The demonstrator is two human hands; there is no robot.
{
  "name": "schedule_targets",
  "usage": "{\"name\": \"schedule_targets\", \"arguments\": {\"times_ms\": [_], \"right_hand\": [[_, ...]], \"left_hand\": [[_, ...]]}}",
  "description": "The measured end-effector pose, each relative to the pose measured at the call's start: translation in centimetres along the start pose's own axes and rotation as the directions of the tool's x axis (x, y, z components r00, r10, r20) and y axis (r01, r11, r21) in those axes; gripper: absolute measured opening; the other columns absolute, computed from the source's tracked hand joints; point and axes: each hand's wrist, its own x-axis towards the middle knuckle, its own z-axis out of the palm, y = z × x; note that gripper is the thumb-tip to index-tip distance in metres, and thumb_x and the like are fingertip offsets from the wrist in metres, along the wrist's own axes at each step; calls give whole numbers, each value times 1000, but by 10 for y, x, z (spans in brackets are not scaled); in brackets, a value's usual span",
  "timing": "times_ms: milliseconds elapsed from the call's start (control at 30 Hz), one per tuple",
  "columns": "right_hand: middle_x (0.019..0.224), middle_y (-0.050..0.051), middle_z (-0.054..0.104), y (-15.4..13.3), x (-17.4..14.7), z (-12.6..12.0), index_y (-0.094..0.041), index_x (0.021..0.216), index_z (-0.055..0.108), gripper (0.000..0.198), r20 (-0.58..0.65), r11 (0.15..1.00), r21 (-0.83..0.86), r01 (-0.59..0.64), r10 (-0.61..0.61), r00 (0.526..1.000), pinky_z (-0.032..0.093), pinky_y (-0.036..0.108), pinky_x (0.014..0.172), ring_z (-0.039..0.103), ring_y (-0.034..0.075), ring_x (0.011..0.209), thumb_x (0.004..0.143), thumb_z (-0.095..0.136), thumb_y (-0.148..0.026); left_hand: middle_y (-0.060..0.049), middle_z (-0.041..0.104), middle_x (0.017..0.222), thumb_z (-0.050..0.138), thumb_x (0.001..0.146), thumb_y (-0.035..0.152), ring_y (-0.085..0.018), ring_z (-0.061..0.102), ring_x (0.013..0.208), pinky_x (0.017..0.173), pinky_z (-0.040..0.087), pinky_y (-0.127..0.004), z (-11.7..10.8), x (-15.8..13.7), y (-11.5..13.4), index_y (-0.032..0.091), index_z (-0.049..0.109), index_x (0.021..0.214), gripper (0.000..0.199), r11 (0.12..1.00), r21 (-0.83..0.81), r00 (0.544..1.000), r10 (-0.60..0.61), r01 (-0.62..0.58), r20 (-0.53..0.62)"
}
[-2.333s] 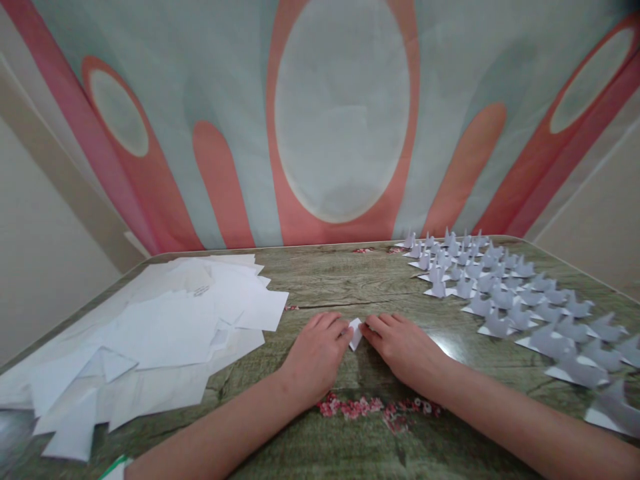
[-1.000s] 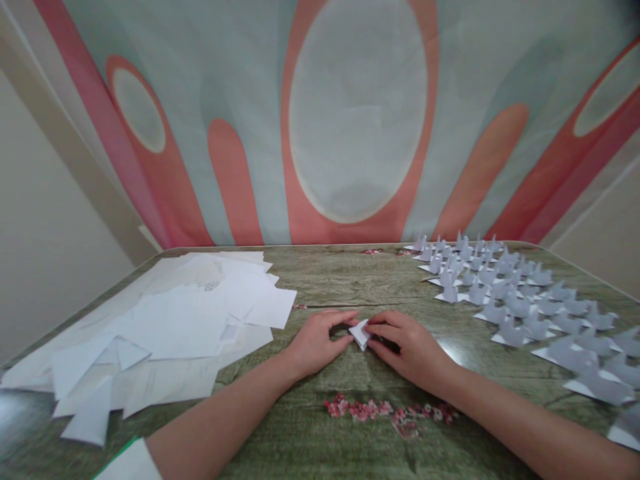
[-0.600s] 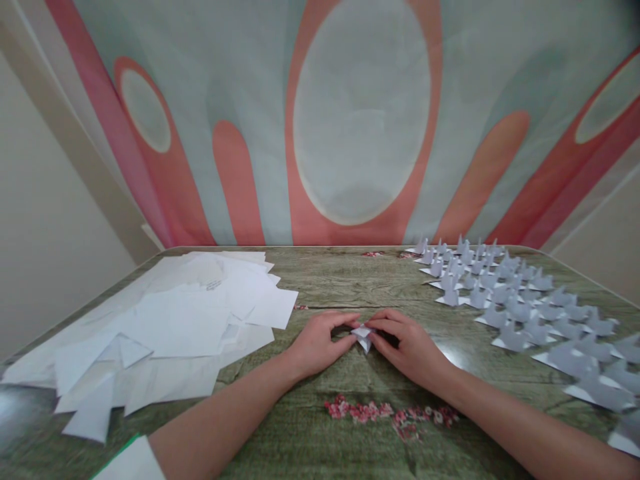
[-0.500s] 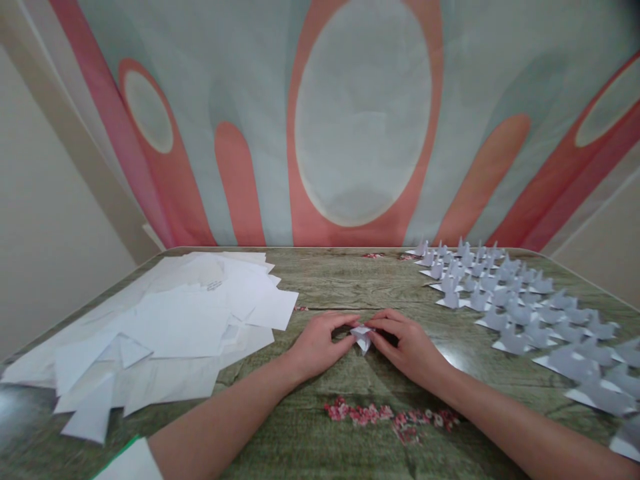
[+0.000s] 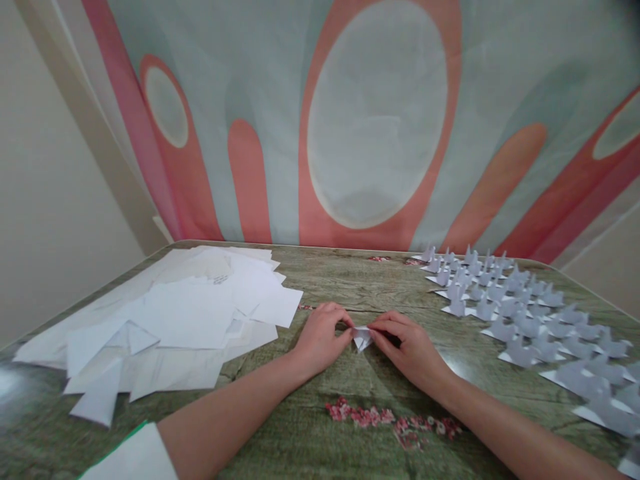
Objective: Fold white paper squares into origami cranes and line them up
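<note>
Between my hands, near the middle of the table, is a small piece of folded white paper (image 5: 363, 339), its lower end tapering to a point toward me. My left hand (image 5: 323, 337) pinches its left corner between thumb and fingers. On the opposite corner, my right hand (image 5: 406, 343) has its thumb and fingertips closed in the same way. Fingertips cover the paper's two side corners.
On the left lies a spread pile of white paper sheets (image 5: 175, 313), with a folded piece (image 5: 103, 397) at its near edge. Rows of folded paper birds (image 5: 510, 303) stand along the right. Pink flowers (image 5: 367, 415) pattern the wood-look table (image 5: 280, 427). A patterned backdrop (image 5: 377, 113) hangs behind.
The whole view has tilted and shifted slightly. The folded paper now shows a flatter triangular face between my fingers. Both hands still pinch it in nearly the same place.
</note>
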Motion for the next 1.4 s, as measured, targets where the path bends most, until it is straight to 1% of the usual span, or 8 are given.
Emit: {"name": "schedule_targets", "arguments": {"times_ms": [233, 333, 500, 767, 900, 1033, 1233, 1400], "right_hand": [[84, 5, 60, 1, 2, 2, -21, 89, 65, 15, 28, 999, -19, -30, 30, 999, 48, 30, 71, 57, 17, 76, 81, 52, -20], [84, 5, 60, 3, 4, 3, -21, 88, 65, 15, 31, 1000, -16, -17, 18, 999, 48, 30, 71, 57, 17, 77, 80, 53, -19], [80, 4, 60, -2, 8, 2, -21, 86, 65, 16, 68, 998, -59, -1, 5, 998, 47, 30, 69, 57, 17, 75, 81, 51, -18], [74, 3, 58, -10, 20, 10, -20, 78, 65, 17, 55, 993, -119, 26, -20, 998, 44, 27, 64, 55, 15, 69, 82, 49, -17], [67, 1, 56, -3, 23, 13, -19, 72, 63, 18, 9, 998, -58, -30, 30, 999, 42, 25, 58, 53, 15, 63, 83, 50, -23], [67, 1, 57, 2, 23, 10, -19, 76, 65, 17, 15, 996, 6, -86, 85, 996, 41, 26, 58, 53, 15, 62, 82, 51, -27], [64, 1, 56, 1, 20, 10, -18, 73, 65, 20, -33, 997, 8, -72, 72, 997, 41, 25, 57, 52, 14, 60, 82, 51, -30], [67, 2, 57, -1, 19, 11, -19, 76, 65, 18, -37, 998, 31, -58, 59, 998, 41, 25, 58, 52, 14, 62, 82, 52, -29]], "left_hand": [[-1, 63, 81, 54, 77, 17, -16, 56, 78, 74, 42, -26, 1, -2, 4, 20, 64, 78, 10, 998, -64, 1000, 9, -9, -1], [-1, 62, 80, 54, 75, 14, -16, 56, 78, 74, 43, -26, 1, -2, 7, 19, 64, 78, 11, 995, -96, 999, 35, -35, -6], [-2, 60, 82, 57, 70, 9, -14, 56, 74, 70, 44, -24, 1, -1, 8, 17, 62, 83, 16, 983, -181, 999, 16, -23, -39], [-1, 58, 82, 57, 71, 11, -14, 54, 72, 72, 44, -26, 0, -1, 8, 19, 62, 86, 17, 986, -169, 999, 4, -13, -54], [-2, 59, 86, 59, 72, 15, -15, 55, 78, 75, 44, -27, -1, -3, 8, 19, 62, 88, 17, 982, -190, 998, 1, -13, -65], [-2, 61, 88, 63, 71, 18, -16, 56, 83, 79, 43, -26, -2, -2, 8, 19, 63, 90, 19, 969, -246, 998, 0, -16, -63], [-4, 64, 93, 48, 83, 19, -15, 57, 89, 83, 44, -27, -4, 0, 6, 19, 66, 92, 20, 952, -305, 999, -21, 10, -33], [-3, 65, 94, 48, 81, 14, -15, 58, 89, 85, 44, -26, -3, 1, 2, 20, 67, 94, 23, 946, -323, 1000, -11, 6, -13]]}}
